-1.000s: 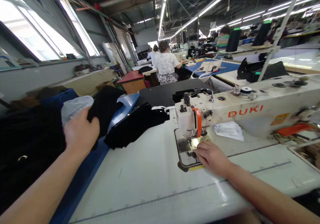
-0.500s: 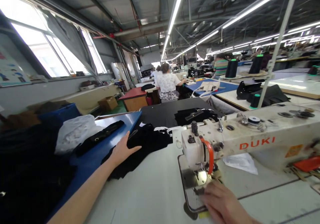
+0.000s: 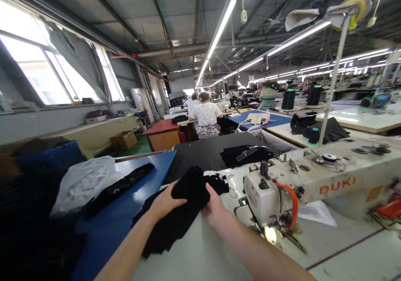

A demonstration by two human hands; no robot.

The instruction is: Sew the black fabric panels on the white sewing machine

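Both hands have hold of a stack of black fabric pieces [image 3: 175,226] on the pale sewing table [image 3: 200,260]. My left hand [image 3: 166,201] grips its left side, thumb on top and the other fingers hidden in the cloth. On the right edge, my right hand [image 3: 214,203] pinches the fabric between thumb and fingers. The far end of the stack is raised and bunched, while the near end hangs low with a jagged edge. Just right of my right hand stands a white sewing machine [image 3: 313,185] with its small lamp lit.
At left, a blue table [image 3: 156,168] bears a clear plastic bag [image 3: 87,180] and a black strap piece [image 3: 125,180]. More black pieces [image 3: 247,153] lie on the dark table ahead. A thread stand pole [image 3: 333,80] rises behind the machine. A seated person [image 3: 205,113] works farther off.
My right hand has left the machine's needle area and taken hold of the black fabric. My left hand has closed on the fabric too, and its far end is lifted. The view has shifted.
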